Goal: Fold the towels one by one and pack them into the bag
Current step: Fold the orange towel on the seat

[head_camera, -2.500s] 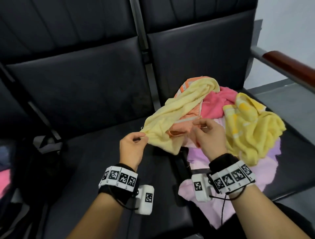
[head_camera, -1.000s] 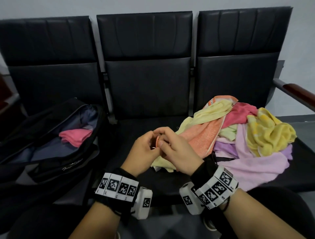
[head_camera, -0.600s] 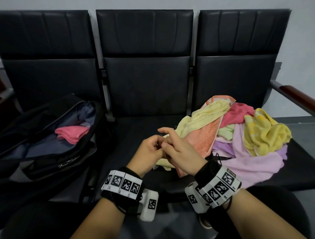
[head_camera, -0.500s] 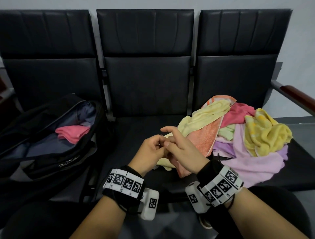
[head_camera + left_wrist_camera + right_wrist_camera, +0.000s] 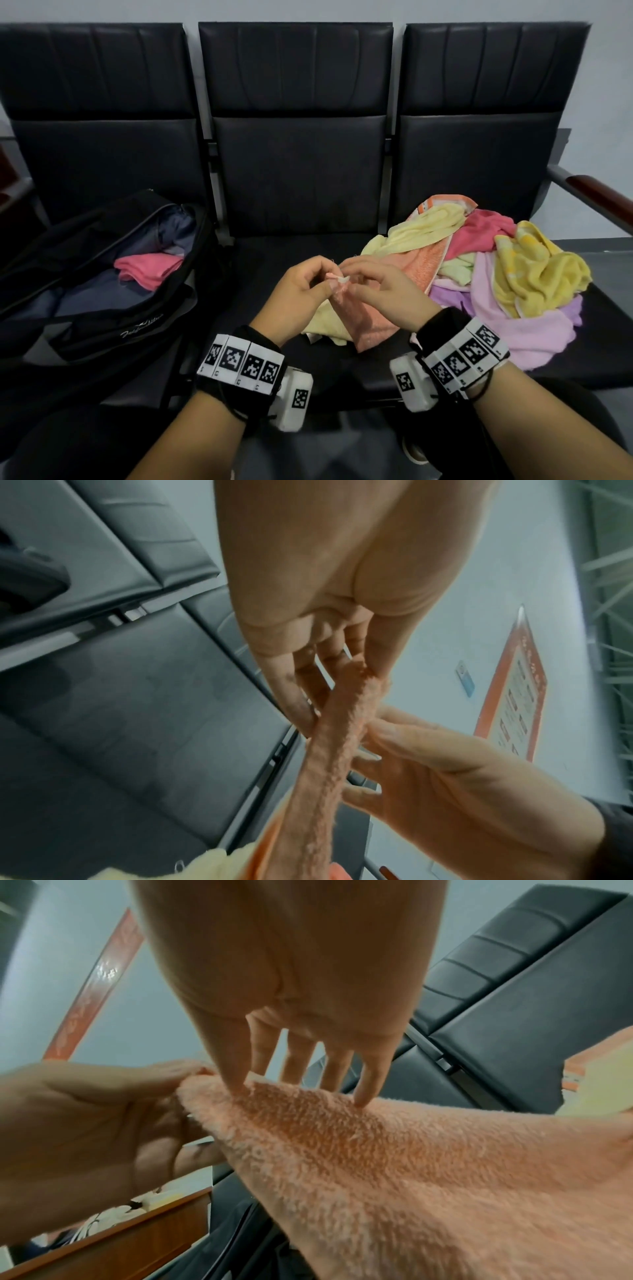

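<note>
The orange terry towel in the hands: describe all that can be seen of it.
The orange terry towel is soft, fluffy pile cloth with a paler hem. The left hand and right hand pinch one corner together above the middle black seat. The rest droops unfolded to the seat and trails back into the towel pile, under a pale yellow towel.

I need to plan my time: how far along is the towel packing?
Early. Done: one folded pink towel lies in the open black bag. In hand: the left hand and right hand pinch a corner of the orange towel, still unfolded. Left: the pile of yellow, pink, green and purple towels on the right seat.
</note>
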Tool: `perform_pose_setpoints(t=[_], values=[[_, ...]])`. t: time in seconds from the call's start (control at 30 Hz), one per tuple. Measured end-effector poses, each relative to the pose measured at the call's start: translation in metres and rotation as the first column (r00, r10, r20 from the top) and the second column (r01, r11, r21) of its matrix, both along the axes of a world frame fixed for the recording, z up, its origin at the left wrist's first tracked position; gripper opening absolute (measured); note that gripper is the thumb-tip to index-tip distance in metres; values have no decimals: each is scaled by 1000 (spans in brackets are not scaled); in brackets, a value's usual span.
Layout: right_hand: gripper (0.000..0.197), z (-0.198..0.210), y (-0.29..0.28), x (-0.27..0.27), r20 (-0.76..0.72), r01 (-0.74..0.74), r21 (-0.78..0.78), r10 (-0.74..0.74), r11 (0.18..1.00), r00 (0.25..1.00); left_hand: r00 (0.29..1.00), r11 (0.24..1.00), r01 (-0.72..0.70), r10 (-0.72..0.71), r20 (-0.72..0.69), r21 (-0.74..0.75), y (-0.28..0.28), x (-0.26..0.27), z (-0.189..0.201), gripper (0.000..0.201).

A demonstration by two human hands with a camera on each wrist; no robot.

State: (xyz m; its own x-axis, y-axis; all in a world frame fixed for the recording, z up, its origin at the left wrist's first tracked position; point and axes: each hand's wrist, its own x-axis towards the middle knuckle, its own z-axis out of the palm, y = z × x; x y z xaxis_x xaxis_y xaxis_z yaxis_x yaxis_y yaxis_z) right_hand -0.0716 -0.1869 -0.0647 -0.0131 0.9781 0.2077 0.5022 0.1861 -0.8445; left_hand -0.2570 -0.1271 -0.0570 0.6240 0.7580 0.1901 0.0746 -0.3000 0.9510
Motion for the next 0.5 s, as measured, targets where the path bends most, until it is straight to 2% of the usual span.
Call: perform_pose_setpoints(t=[0.1,0.2,0.33,0.5], values=[[13,7,4,2,57,-21,22,20,1000,998,998,996,52,-49,-45,73,3,-9,10,11],[6,15,8,3,128,-11,32,6,999,992,1000,991,-5,9,-27,135,5,-18,15,10],[2,25,12,0,173,-27,97,10,995,985,999,987,-30,28,18,160,3,-26,20,9],[5,44,14,-4,140,-14,193,-13,981,990,995,971,-73,87,-53,229,6,-33,21,16]])
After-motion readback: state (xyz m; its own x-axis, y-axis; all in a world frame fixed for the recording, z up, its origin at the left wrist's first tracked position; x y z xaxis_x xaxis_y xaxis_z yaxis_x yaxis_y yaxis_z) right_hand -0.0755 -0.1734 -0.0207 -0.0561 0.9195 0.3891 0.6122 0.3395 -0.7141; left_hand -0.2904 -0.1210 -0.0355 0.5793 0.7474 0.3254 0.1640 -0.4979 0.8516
